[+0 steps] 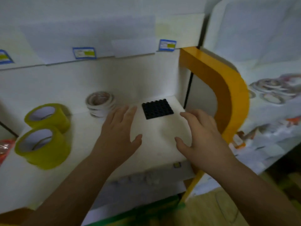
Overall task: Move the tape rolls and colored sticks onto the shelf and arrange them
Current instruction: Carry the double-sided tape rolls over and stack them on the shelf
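Observation:
On the white shelf (159, 149) lie two yellow tape rolls at the left, one (47, 117) behind the other (42, 146). A stack of thin white tape rolls (100, 103) sits further back, beside a black block of stick ends (157, 108). My left hand (118, 131) hovers over the shelf just right of the white stack, fingers straight and holding nothing. My right hand (201, 136) is spread over the shelf's right part, in front of the black block, with nothing in it.
An orange curved frame (228, 88) bounds the shelf on the right. Blue price labels (83, 53) hang on the shelf edge above. More white tape rolls (270, 88) lie on a cluttered surface at the far right. A red packet (4, 147) shows at the left edge.

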Demonstrator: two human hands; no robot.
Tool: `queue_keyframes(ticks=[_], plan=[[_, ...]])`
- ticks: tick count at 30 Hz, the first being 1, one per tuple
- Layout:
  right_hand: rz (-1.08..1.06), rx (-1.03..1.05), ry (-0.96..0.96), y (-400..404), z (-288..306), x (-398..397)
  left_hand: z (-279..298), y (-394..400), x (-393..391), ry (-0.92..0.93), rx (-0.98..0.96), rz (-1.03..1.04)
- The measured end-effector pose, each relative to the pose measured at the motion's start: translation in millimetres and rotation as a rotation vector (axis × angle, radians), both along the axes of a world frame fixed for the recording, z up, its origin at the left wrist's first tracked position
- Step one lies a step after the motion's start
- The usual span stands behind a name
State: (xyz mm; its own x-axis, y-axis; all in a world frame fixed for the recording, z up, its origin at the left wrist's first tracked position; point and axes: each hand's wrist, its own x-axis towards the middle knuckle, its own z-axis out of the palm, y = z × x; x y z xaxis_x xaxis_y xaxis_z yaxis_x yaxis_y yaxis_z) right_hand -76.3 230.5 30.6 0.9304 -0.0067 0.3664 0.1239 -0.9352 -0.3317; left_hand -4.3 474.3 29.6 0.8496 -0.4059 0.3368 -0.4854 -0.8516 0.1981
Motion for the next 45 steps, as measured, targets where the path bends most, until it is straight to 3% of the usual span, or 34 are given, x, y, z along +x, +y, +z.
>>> queue_keyframes(ticks=[7, 20, 31, 40, 45], plan=[[0.039, 0.050, -0.001, -63, -2, -101, 1, -85, -84, 0.028, -0.038, -0.044], [-0.200, -0.005, 0.011, -208, -2, -205, 9, -223, -186, 0.041, -0.161, -0.157], [-0.318, -0.018, 0.077, -295, -12, -218, 12, -347, -152, 0.117, -0.148, -0.228], [-0.326, -0.110, 0.060, -376, 7, -152, 8, -433, -67, 0.125, -0.175, -0.181], [-0.340, -0.056, 0.055, -409, 1, -112, 5, -473, -18, 0.108, -0.164, -0.191]])
